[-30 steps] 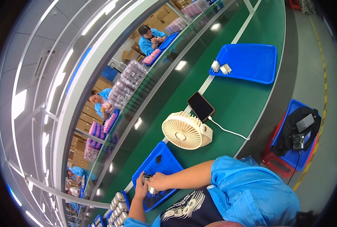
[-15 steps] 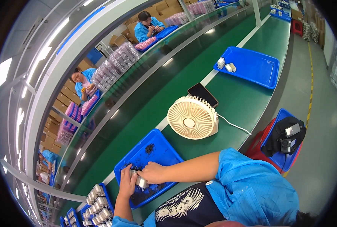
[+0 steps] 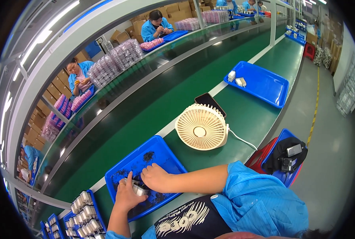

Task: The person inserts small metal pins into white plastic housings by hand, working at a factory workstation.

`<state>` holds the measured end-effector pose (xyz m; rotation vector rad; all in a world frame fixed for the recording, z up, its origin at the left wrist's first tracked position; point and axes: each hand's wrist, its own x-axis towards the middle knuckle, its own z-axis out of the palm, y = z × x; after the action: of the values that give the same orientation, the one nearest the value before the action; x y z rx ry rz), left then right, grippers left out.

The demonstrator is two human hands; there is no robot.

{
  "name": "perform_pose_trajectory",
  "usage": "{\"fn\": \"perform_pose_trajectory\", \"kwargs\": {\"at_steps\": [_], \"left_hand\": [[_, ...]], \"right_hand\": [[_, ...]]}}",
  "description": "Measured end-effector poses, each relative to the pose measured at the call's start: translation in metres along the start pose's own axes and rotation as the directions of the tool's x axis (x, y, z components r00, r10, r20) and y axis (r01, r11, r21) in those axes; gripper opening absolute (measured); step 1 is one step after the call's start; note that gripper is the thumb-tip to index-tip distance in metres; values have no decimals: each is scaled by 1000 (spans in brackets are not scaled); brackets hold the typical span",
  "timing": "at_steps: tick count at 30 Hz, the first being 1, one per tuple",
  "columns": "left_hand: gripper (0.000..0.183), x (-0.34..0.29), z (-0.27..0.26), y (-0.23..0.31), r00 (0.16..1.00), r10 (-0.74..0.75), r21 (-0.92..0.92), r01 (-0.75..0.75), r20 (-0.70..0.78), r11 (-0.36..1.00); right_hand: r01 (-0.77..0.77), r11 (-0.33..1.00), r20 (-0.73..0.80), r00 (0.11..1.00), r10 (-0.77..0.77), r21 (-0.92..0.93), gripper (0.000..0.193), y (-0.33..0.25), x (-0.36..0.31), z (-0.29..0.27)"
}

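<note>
In the blue tray [image 3: 167, 146] before me lie loose little black pieces [image 3: 148, 156], thin and dark, some heaped and some scattered. My left hand [image 3: 126, 196] is closed around white plug adapters [image 3: 139, 190], boxy ones, low over the tray; its fingers and thumb partly cover them. Just right of them is my right hand [image 3: 156, 177], its fingers curled and pinched down among the black pieces. Whatever those fingertips hold is too small to make out.
A cream desk fan [image 3: 200, 131] with a white cable stands beyond the tray, a phone [image 3: 210, 104] behind it. Another blue tray [image 3: 265, 85] holds a few white adapters. Trays of white adapters [image 3: 86, 215] sit at lower left. Co-workers [image 3: 156, 27] sit across the green conveyor.
My right hand has come off the white adapters and moved beside them to the black pieces. My left hand still holds the adapters. The whole view has shifted slightly.
</note>
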<state>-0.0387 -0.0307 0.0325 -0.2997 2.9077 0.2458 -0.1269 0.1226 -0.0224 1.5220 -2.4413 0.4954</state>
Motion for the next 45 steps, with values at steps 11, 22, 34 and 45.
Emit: {"fn": "perform_pose_trajectory", "kwargs": {"at_steps": [11, 22, 34, 45], "left_hand": [[103, 1, -12, -12, 979, 80, -891, -202, -185, 407], [110, -13, 30, 15, 916, 11, -907, -400, -402, 131], [107, -7, 56, -5, 833, 10, -677, -458, -554, 577], [120, -6, 66, -7, 667, 202, -542, -715, -717, 441]], "right_hand": [[261, 879, 282, 878, -388, 398, 22, 11, -18, 2], [251, 895, 97, 947, -306, 369, 15, 12, -14, 5], [134, 971, -46, 991, -127, 200, 20, 19, -8, -18], [56, 820, -320, 934, 159, 569, 16, 25, 8, -49]]}}
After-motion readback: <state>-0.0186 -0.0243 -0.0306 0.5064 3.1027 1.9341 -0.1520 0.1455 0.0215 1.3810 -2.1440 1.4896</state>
